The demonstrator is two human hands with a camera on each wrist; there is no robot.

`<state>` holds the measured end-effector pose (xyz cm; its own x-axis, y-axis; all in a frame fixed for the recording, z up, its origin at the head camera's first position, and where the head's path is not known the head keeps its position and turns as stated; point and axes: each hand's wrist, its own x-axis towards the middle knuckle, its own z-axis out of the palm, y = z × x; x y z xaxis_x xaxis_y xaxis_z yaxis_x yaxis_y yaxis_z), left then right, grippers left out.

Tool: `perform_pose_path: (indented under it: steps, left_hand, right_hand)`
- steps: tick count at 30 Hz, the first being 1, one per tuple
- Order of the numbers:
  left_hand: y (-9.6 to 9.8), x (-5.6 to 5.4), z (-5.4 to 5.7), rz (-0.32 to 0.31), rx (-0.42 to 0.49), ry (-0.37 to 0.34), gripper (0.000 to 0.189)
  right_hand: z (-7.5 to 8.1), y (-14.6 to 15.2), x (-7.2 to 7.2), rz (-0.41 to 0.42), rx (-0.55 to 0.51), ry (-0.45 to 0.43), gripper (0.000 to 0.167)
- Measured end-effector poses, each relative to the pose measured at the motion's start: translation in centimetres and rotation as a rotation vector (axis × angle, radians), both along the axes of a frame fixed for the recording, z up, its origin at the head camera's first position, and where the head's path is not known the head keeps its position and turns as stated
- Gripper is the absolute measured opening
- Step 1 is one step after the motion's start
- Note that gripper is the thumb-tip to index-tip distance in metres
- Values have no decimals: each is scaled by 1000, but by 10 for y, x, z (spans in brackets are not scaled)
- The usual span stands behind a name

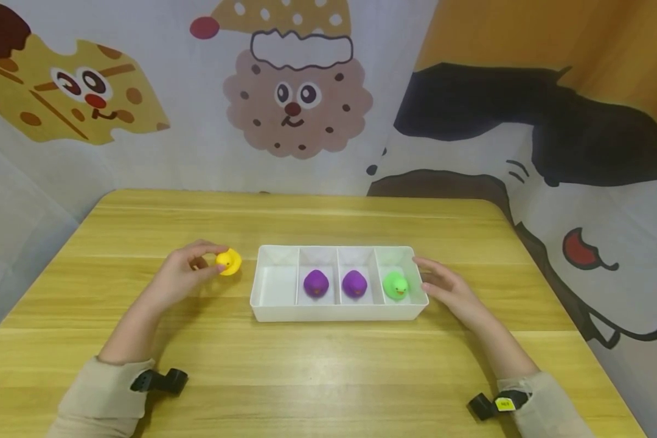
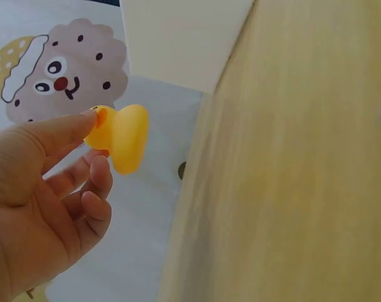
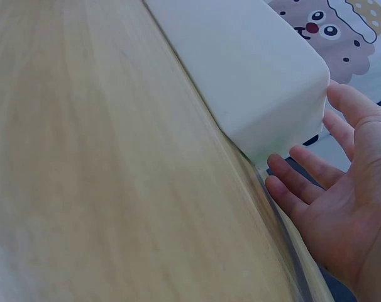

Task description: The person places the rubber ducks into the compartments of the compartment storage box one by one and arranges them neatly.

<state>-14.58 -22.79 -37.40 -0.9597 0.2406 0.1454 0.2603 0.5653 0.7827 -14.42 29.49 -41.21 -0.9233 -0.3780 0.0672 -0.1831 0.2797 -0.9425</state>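
Observation:
My left hand [image 1: 183, 274] pinches a yellow rubber duck [image 1: 230, 261] between thumb and fingers, above the table to the left of a white divided box [image 1: 334, 313]. The left wrist view shows the same duck [image 2: 129, 138] at the fingertips, its head toward the thumb. My right hand [image 1: 449, 289] rests its relaxed fingers against the box's right end; in the right wrist view the fingers [image 3: 303, 179] are spread beside that end wall. Within the box, the leftmost compartment is bare. Purple ducks [image 1: 316, 284] sit in the two middle compartments, and a green duck [image 1: 396, 285] in the rightmost.
The box stands on a wooden table [image 1: 317, 377] near its middle. Behind the far edge hangs a curtain [image 1: 197, 164] printed with cartoon figures. Each wrist wears a black camera strap, on the left [image 1: 161, 381] and on the right [image 1: 498, 404].

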Motion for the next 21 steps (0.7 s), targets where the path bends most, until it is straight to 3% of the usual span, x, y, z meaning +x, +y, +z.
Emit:
perform_pose_path:
  steps: [21]
  left_hand:
    - [20, 12, 25, -52, 18, 107, 32]
  right_hand:
    - [-1, 0, -1, -4, 3, -2, 50]
